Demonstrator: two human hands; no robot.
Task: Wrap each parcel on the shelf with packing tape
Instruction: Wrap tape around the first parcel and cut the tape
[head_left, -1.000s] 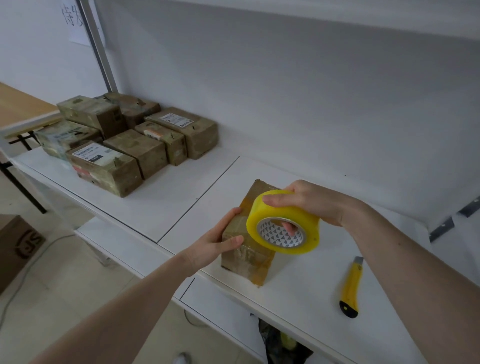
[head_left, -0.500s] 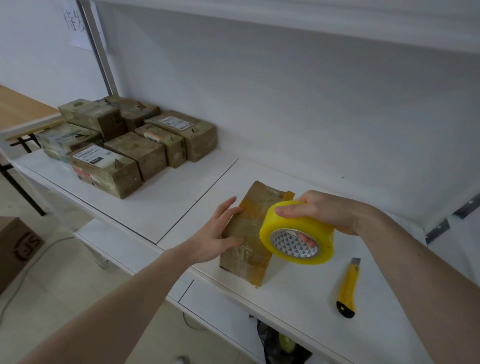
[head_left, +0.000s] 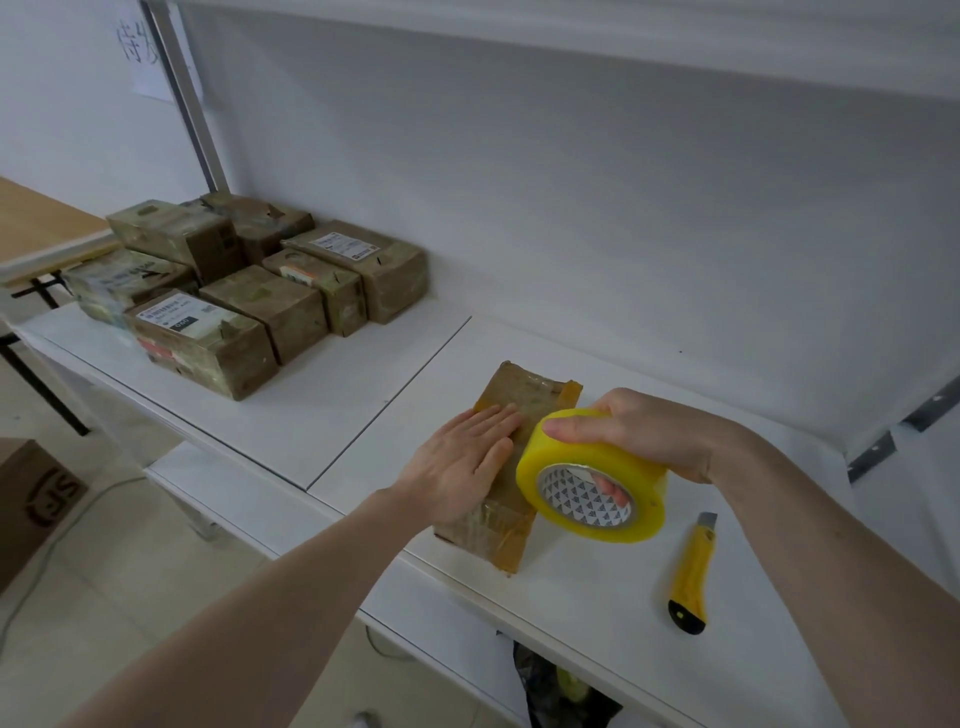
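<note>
Left hand (head_left: 462, 467) now flat, fingers together atop brown taped cardboard parcel (head_left: 511, 457), no longer spread at its side, right hand (head_left: 644, 434) still gripping yellow packing-tape roll (head_left: 592, 475) just right

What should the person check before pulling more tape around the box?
1. Left hand lies flat on the parcel, holding it down: ok.
2. Right hand grips the yellow tape roll: ok.
3. Tape stuck to the parcel and running from the roll: cannot tell, the clear strip is hard to see.
4. Parcel rests fully on the shelf, though close to its front edge: ok.
5. Yellow utility knife lies beside the roll, within easy reach for cutting: ok.
6. Knife blade pulled in: cannot tell.
</note>
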